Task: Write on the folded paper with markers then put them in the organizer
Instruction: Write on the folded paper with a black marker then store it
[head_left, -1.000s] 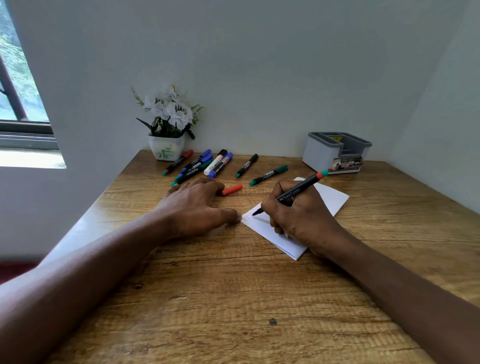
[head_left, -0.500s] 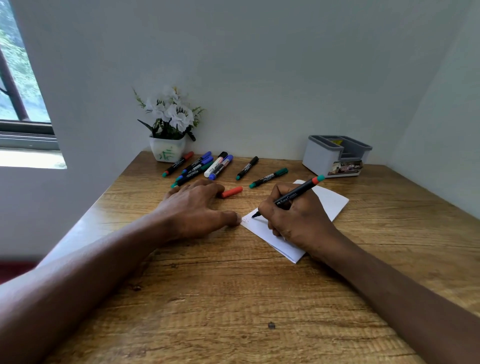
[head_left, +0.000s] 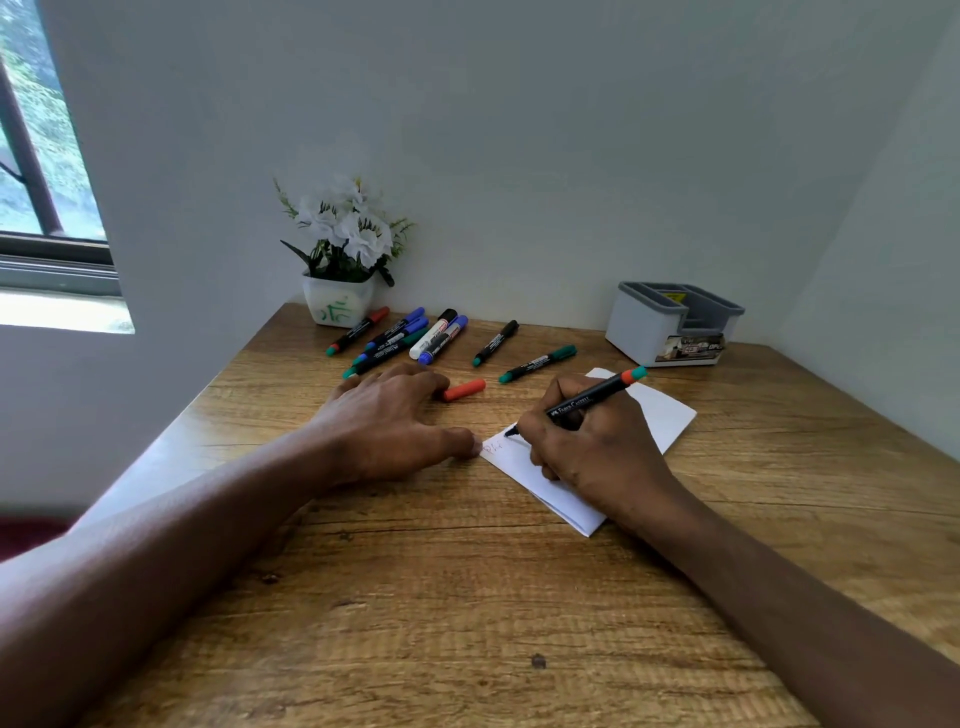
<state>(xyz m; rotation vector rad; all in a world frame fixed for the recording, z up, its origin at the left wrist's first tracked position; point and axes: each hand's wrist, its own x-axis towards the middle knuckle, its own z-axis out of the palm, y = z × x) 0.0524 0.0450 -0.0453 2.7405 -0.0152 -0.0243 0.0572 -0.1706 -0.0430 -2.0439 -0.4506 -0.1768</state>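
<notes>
Head view: right hand (head_left: 597, 447) grips the marker (head_left: 587, 401), now tilted lower over the folded paper (head_left: 660, 415); left hand (head_left: 389, 415) stays flat.

A wooden table (head_left: 467, 597) with warm, knotted grain fills the view from the centre to 6 o'clock, tucked into a corner where a pale back wall (head_left: 519, 156) at 12 o'clock meets a side wall (head_left: 893, 260) at 3 o'clock. At 10 o'clock a dark-framed window (head_left: 31, 156) shows green foliage, daylight bright on its sill (head_left: 57, 312); a white pot of white flowers (head_left: 340, 305) stands at 11 o'clock by the back wall
</notes>
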